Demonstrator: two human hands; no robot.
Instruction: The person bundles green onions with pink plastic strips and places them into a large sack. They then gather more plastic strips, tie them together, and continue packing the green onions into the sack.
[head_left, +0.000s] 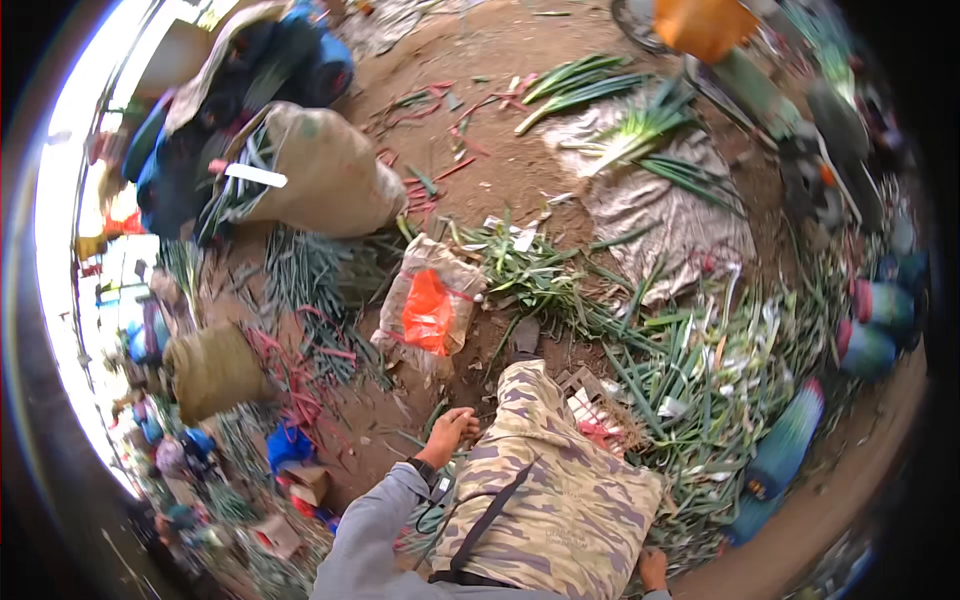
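Note:
My left hand [453, 434] hangs beside my camouflage apron [560, 480], its fingers loosely curled together with nothing visible in them. A dark watch sits on that wrist. At the lower right edge of the apron is my right hand [652, 570]; its fingers are mostly hidden. A heap of green onions and stripped leaves [690, 370] spreads to my right. Ahead of my left hand lies a flattened woven sack [456, 300] with an orange-red patch. A small low wooden piece [588, 388] shows beside the apron, partly covered by leaves.
A large full tan sack [325, 175] lies at the far left, with a smaller sack [210, 370] nearer. Green onion bunches [640, 130] rest on a pale cloth [690, 240] ahead. Bundled blue-green packs [785, 440] stand at the right. Red straps [295, 375] litter the dirt floor.

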